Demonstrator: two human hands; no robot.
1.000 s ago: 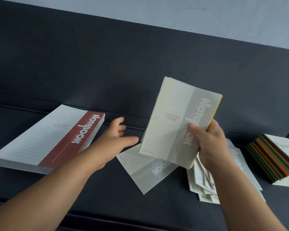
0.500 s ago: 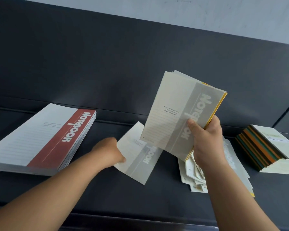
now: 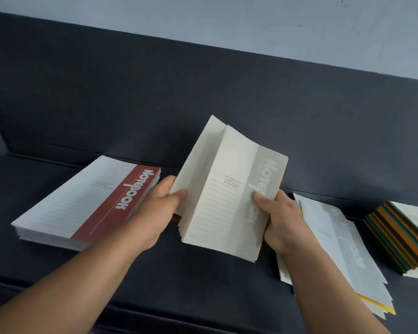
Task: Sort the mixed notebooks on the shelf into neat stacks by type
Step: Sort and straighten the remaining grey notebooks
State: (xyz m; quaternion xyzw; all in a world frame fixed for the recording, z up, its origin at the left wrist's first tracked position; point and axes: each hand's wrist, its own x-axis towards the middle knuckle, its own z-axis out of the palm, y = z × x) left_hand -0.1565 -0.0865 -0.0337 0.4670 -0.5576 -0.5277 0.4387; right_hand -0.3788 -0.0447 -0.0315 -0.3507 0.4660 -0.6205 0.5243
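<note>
I'd square the grey-banded paper notebooks [image 3: 229, 196] w/ both hands, left hand [image 3: 159, 208] and right hand [image 3: 279, 219] pinching opposite edges, before stacking on the dark shelf [image 3: 203, 280].

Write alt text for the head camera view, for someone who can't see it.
Two bare hands, left hand and right hand, hold grey-banded notebooks above a dark shelf. A red-banded stack lies left; loose notebooks and a colourful stack lie right.

Dark shelf [image 3: 203, 285], red-banded notebook stack [image 3: 87, 203] left, loose grey-banded notebooks [image 3: 343, 251] right, colourful-spined stack [image 3: 401, 237] far right
</note>
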